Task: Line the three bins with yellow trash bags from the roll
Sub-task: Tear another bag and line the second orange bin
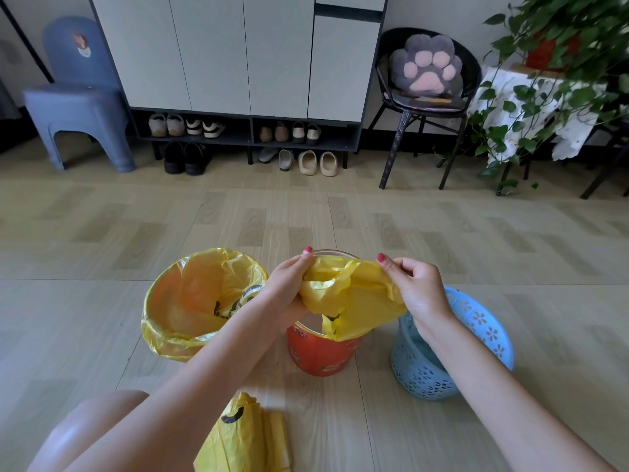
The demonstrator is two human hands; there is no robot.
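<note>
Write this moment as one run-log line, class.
step: opening yellow plastic trash bag over red round bin | left hand, right hand: gripping bag | lined: left bin | unlined: blue perforated basket

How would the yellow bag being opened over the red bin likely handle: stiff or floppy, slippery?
Probably very floppy: the yellow bag sags and crumples between the left hand and right hand. Likely light, since pinching fingers alone hold it up. Its glossy film may be slippery.
</note>
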